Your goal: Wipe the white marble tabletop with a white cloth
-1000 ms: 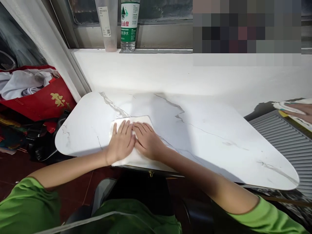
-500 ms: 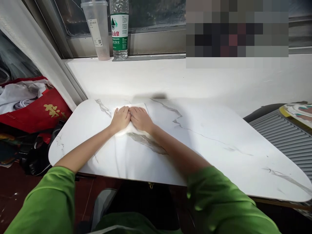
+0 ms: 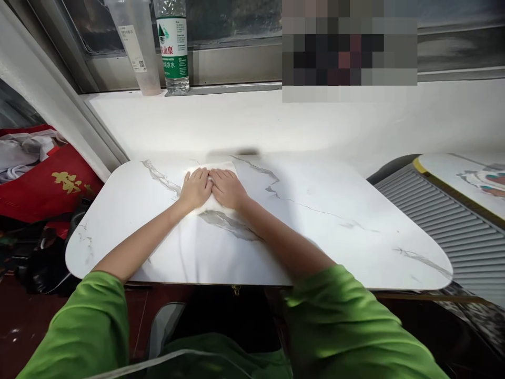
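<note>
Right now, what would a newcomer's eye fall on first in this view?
Probably the left hand and right hand, side by side on a white cloth near the far edge of the marble-patterned tabletop. Next might come the red bag with gold markings at the picture's left, then the water bottle standing on the windowsill.

Bright tabletop [image 3: 335,247], soft shadows; dim floor [image 3: 23,316] — pixelated block [image 3: 349,50] upper right, right sleeve [image 3: 355,321] slightly blurred
</note>
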{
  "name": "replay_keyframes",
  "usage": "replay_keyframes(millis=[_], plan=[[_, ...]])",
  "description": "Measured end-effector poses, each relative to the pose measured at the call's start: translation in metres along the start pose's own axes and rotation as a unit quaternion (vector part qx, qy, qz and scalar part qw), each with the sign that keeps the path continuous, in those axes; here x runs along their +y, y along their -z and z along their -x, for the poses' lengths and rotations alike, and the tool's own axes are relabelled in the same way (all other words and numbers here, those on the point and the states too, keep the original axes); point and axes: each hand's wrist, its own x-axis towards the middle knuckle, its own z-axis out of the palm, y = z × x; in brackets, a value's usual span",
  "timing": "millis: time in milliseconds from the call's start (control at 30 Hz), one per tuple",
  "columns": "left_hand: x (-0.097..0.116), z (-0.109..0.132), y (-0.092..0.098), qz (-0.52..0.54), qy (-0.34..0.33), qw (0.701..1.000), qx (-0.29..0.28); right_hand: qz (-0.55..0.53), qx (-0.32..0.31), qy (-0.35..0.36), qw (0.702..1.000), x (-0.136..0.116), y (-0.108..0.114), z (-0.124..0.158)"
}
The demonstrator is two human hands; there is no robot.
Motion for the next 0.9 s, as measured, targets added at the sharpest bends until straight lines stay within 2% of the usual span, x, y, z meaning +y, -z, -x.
replay_keyframes(millis=[267, 433, 567, 667, 767, 900], plan=[[0.067, 0.074, 0.002, 0.007, -0.116, 0.991, -0.068, 0.038, 0.012, -0.009, 0.999, -0.021, 0.043, 0.122], [0.123, 0.091, -0.009, 0.050, -0.158, 0.979, -0.118, 0.077, 0.044, -0.036, 0.995, -0.012, 0.069, 0.190], [0.164, 0.082, -0.021, 0.098, -0.211, 0.962, -0.142, 0.091, 0.040, -0.079, 0.992, 0.015, 0.086, 0.227], [0.187, 0.066, -0.031, 0.118, -0.228, 0.955, -0.149, 0.092, 0.021, -0.115, 0.989, 0.037, 0.097, 0.239], [0.200, 0.045, -0.038, 0.118, -0.238, 0.949, -0.170, 0.102, 0.008, -0.145, 0.984, 0.058, 0.104, 0.235], [0.205, 0.009, -0.046, 0.098, -0.224, 0.953, -0.179, 0.100, 0.004, -0.151, 0.983, 0.090, 0.103, 0.207]])
